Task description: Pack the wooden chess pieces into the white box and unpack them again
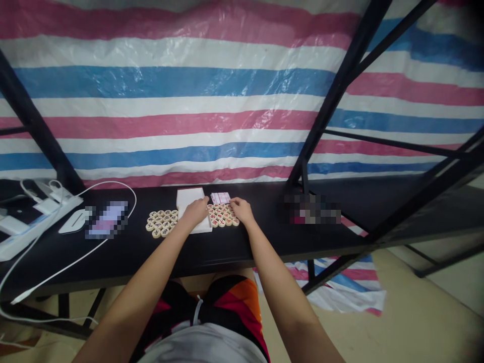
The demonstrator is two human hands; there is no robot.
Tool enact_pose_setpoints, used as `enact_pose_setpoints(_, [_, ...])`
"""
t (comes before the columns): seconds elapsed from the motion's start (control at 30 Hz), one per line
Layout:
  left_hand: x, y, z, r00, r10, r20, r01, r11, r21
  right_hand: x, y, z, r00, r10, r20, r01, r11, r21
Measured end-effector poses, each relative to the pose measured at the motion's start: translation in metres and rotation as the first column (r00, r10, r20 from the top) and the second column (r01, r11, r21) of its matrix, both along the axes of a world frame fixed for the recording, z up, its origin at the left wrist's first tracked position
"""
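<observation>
On the black table, an open white box (201, 227) lies between two groups of round chess pieces. Black-marked pieces (162, 222) are at its left, red-marked pieces (222, 217) at its right. My left hand (195, 210) is over the box, fingers bent together near the left edge of the red-marked group; what they hold, if anything, is too small to make out. My right hand (242, 209) has its fingertips at the upper right corner of the red-marked group, its grip unclear. Just behind those pieces lies a small stack of pinkish paper (220, 197).
A blurred phone-like object (107, 220), a white oval item (74, 222), white cables and a power strip (41, 222) lie on the left. A blurred item (315, 210) lies right. Black metal posts (340, 85) stand before striped sheeting (181, 80).
</observation>
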State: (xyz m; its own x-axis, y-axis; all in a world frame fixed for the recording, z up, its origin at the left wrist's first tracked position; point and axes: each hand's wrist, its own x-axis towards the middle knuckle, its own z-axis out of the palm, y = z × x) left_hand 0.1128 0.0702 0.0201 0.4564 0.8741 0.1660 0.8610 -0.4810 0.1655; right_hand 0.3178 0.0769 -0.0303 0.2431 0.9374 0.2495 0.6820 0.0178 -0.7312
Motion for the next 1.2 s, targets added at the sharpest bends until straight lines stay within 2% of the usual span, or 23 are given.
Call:
enact_pose_setpoints(0.1, [0.0,0.002,-0.005,1.0,0.009,-0.018,-0.01,1.0,-0.02,0.0,0.0,-0.001,1.0,0.003,-0.006,-0.003,1.0,-0.002])
enact_pose_setpoints(0.2, [0.002,0.007,-0.007,0.999,0.024,0.047,-0.024,1.0,-0.016,0.0,0.0,-0.001,1.0,0.005,-0.005,-0.005,1.0,-0.002])
enact_pose_setpoints(0.3, [-0.001,0.006,-0.002,0.989,0.042,0.139,-0.039,0.999,-0.021,0.001,0.0,-0.002,1.0,0.002,-0.003,-0.002,1.0,-0.005])
enact_pose_setpoints(0.37, [-0.011,-0.003,0.007,0.973,0.041,0.228,-0.039,0.999,-0.011,0.0,-0.001,-0.002,1.0,0.006,-0.01,-0.006,1.0,-0.009])
enact_pose_setpoints(0.47, [-0.047,-0.036,0.019,0.898,0.052,0.436,-0.078,0.996,0.042,0.0,-0.001,-0.002,1.0,0.015,-0.026,-0.015,1.0,-0.011])
enact_pose_setpoints(0.53, [-0.083,-0.063,0.018,0.836,0.135,0.532,-0.203,0.976,0.071,0.0,-0.001,-0.003,0.999,0.012,-0.03,-0.012,1.0,-0.007])
enact_pose_setpoints(0.63, [-0.14,-0.097,0.002,0.744,0.322,0.585,-0.432,0.9,0.055,-0.001,-0.001,-0.003,1.0,0.002,-0.016,-0.002,1.0,-0.004])
enact_pose_setpoints(0.7, [-0.171,-0.108,-0.013,0.7,0.417,0.58,-0.537,0.842,0.043,0.0,0.0,-0.003,1.0,-0.001,0.002,0.001,1.0,-0.004])
enact_pose_setpoints(0.77, [-0.19,-0.111,-0.025,0.691,0.462,0.555,-0.585,0.81,0.053,0.0,0.0,-0.003,1.0,-0.001,0.017,0.001,1.0,0.0])
enact_pose_setpoints(0.87, [-0.197,-0.109,-0.031,0.72,0.459,0.52,-0.557,0.83,0.039,0.001,0.0,-0.004,0.999,0.0,0.035,0.0,1.0,0.009])
enact_pose_setpoints(1.03, [-0.183,-0.106,-0.026,0.793,0.338,0.506,-0.405,0.914,0.024,0.001,-0.001,-0.004,0.999,0.01,0.041,-0.01,1.0,0.003])
enact_pose_setpoints(1.2, [-0.178,-0.104,-0.024,0.837,0.283,0.469,-0.33,0.944,0.018,0.001,-0.002,-0.004,1.0,-0.007,0.013,0.007,1.0,-0.009])
